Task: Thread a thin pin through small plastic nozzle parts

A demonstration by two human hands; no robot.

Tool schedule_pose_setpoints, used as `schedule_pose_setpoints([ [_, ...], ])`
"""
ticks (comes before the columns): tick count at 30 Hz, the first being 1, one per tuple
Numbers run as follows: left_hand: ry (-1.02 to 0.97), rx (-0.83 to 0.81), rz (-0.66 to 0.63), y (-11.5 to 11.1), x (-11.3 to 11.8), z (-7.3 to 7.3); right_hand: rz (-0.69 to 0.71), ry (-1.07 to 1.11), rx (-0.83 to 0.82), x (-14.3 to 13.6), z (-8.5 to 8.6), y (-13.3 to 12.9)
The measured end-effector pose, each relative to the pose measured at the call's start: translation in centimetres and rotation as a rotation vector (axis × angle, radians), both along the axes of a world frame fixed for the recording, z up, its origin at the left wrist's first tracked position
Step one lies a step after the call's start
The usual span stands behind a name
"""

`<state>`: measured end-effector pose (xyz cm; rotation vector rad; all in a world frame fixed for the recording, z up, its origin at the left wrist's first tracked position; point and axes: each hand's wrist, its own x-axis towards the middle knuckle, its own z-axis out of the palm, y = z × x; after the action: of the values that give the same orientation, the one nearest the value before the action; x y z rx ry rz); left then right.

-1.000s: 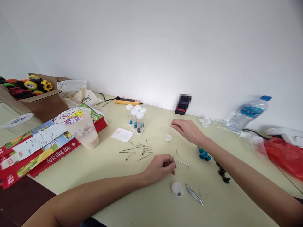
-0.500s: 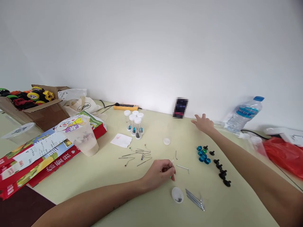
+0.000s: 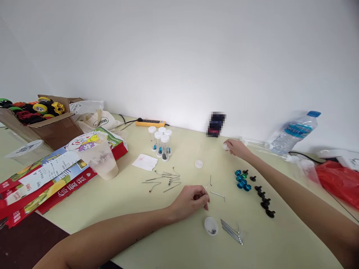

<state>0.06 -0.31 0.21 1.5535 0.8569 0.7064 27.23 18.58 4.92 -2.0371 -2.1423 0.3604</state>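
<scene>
White cap (image 3: pixel 226 147) now pinched by right hand (image 3: pixel 237 148), open before; left hand (image 3: pixel 190 200) still pinches pin (image 3: pixel 206 189).

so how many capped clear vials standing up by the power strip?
4 visible, in one tight cluster of vials on the table, between the yellow power strip and the white tissue: two behind, two in front. Another could be hidden behind them.

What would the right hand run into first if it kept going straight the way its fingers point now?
The right hand, closed on a small white cap, points left and slightly toward the wall. The blurred dark phone leaning at the wall looks closest to that line, though depth is unclear and it might pass in front over bare table.
</scene>
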Motion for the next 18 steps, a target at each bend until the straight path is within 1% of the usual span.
schedule_pose_setpoints([
  [2,0.001,0.007,-0.002,-0.1,0.0,0.1,0.089,0.101,-0.075,-1.5,0.7,-1.7],
  [5,0.013,0.019,0.005,-0.2,0.0,0.2,0.300,0.344,-0.230,-3.7,1.3,-4.7],
  [7,0.017,0.023,0.006,-0.2,0.0,0.2,0.414,0.341,-0.311,-5.0,1.4,-6.6],
  [9,0.008,0.026,0.001,-0.2,0.0,0.0,0.508,0.240,-0.347,-5.9,1.2,-7.9],
  [11,-0.013,0.028,0.002,-0.2,0.0,-0.1,0.575,0.139,-0.309,-6.2,0.9,-8.6],
  [12,-0.027,0.028,0.007,-0.2,0.0,-0.2,0.581,0.092,-0.266,-6.2,0.6,-8.8],
  [16,-0.091,0.028,0.055,-0.2,-0.1,0.1,0.485,-0.091,-0.040,-5.4,-0.5,-8.9],
  [18,-0.116,0.015,0.067,-0.3,-0.2,0.3,0.468,-0.188,0.030,-5.2,-1.0,-9.1],
])
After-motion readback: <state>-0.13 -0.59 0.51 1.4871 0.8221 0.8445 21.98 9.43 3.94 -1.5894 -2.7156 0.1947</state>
